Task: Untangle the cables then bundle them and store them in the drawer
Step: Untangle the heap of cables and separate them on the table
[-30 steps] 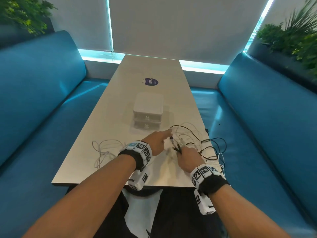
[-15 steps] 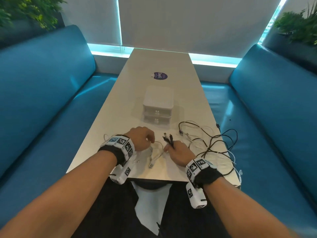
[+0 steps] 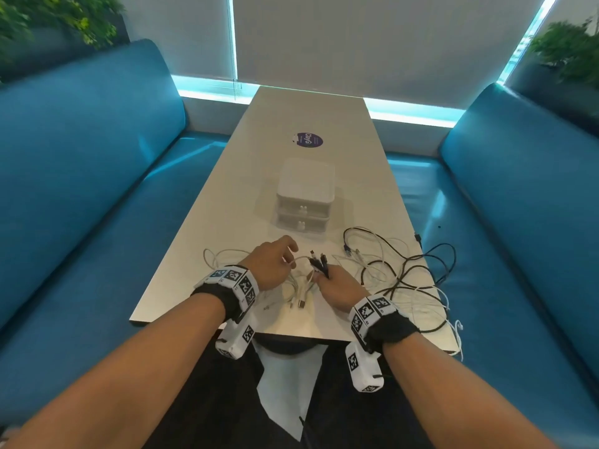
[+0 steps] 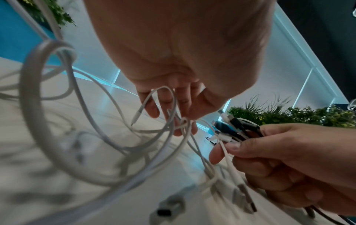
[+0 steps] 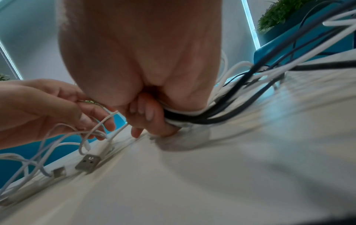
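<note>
My right hand [image 3: 327, 280] grips a bunch of black and white cable ends [image 3: 319, 262], their plugs [image 4: 231, 129] sticking up out of the fist; the cords [image 5: 192, 117] trail off to the right. My left hand [image 3: 278, 264] pinches a thin white cable [image 4: 165, 109] just left of that fist. A tangle of black and white cables [image 3: 408, 270] spreads over the table's near right corner. Loose white cables [image 3: 220, 257] lie left of my left hand, with USB plugs [image 5: 87, 162] on the table in front. The white two-drawer box [image 3: 304, 196] stands shut behind the hands.
The long pale table [image 3: 308, 111] runs between two blue benches [image 3: 81, 150]. A round purple sticker [image 3: 308, 140] lies beyond the drawer box. Some cables hang over the table's right edge [image 3: 453, 328]. Plants [image 3: 570, 50] stand behind the benches.
Both hands drew back toward the table's near edge. The right hand gathered the cable ends into its fist; the left, which reached forward a second ago, now pinches a white cable beside it.
</note>
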`<state>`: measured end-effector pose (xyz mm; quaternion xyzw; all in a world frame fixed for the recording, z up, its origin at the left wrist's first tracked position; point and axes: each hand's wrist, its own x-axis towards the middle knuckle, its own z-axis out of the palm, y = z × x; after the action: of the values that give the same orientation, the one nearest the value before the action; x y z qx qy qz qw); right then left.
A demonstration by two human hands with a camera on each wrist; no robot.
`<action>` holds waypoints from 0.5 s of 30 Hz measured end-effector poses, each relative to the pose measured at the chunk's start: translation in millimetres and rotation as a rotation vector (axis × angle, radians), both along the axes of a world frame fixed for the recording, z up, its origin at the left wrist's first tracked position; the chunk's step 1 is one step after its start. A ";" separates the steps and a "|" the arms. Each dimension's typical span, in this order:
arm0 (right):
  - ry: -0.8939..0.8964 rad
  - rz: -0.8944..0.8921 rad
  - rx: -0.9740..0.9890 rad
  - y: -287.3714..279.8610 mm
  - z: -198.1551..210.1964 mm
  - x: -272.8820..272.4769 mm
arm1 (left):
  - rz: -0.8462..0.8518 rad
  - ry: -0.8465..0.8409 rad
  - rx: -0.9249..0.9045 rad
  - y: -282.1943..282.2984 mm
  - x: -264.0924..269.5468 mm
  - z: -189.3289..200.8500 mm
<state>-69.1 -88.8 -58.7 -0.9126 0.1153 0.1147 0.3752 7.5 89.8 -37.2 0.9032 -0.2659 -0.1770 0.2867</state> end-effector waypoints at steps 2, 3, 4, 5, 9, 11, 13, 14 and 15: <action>-0.004 -0.005 0.018 0.8 2.0 -1.0 | -0.033 -0.013 0.045 1.6 1.1 1.3; -0.013 -0.001 0.023 1.0 2.9 -1.8 | -0.055 -0.045 0.087 2.0 2.6 1.1; -0.020 0.009 0.023 1.3 4.4 -3.1 | -0.074 -0.078 0.119 2.5 5.3 -0.5; -0.026 0.017 0.012 1.7 5.2 -4.4 | -0.080 -0.105 0.127 3.0 7.6 -2.0; 0.045 0.017 -0.161 2.3 7.1 -6.2 | 0.021 -0.113 -0.042 6.8 16.5 -5.5; 0.064 0.000 -0.234 0.4 7.3 -4.7 | 0.105 -0.132 -0.134 8.4 18.0 -1.8; 0.063 -0.013 -0.285 -2.0 7.9 -3.3 | 0.150 -0.180 -0.139 8.4 19.7 3.2; 0.066 -0.018 -0.308 -3.3 8.8 -3.2 | 0.155 -0.200 -0.116 8.1 20.1 5.6; 0.067 -0.023 -0.331 -4.9 9.0 -3.3 | 0.156 -0.211 -0.093 7.6 19.6 8.4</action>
<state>-72.5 -93.8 -49.7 -0.9562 0.1556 0.1202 0.2170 27.1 97.4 -28.7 0.9204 -0.2316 -0.0459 0.3116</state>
